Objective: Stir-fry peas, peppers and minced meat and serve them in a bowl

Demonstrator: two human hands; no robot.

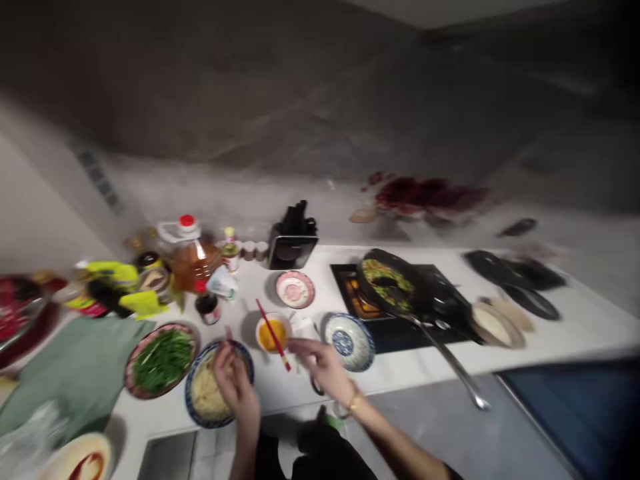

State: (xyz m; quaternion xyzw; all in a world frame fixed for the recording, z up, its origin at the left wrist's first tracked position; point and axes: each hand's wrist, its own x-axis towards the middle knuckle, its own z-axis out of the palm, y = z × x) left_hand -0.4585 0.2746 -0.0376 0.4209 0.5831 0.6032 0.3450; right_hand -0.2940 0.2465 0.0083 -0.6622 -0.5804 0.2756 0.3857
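Note:
My left hand (237, 385) is raised over a blue-rimmed bowl of pale strips (206, 393), fingers loosely bent and apart; blur hides fine detail, and I see nothing in it. My right hand (327, 372), with a bracelet at the wrist, reaches leftward with fingers stretched out and seems to hold nothing. Just left of its fingertips is a small bowl of yellow beaten egg (270, 335). Red chopsticks (275, 335) lie slanted across that bowl; whether my fingers touch them I cannot tell. A blue-and-white plate (349, 342) stands to the right of my right hand.
A pan (387, 283) of chopped food sits on the stove (345, 283), a long metal handle (453, 363) jutting past the counter's front edge. Leafy greens (163, 360) fill a plate at left. Behind are an oil jug (195, 260), a soy-sauce-like bottle (207, 307) and a knife block (293, 247).

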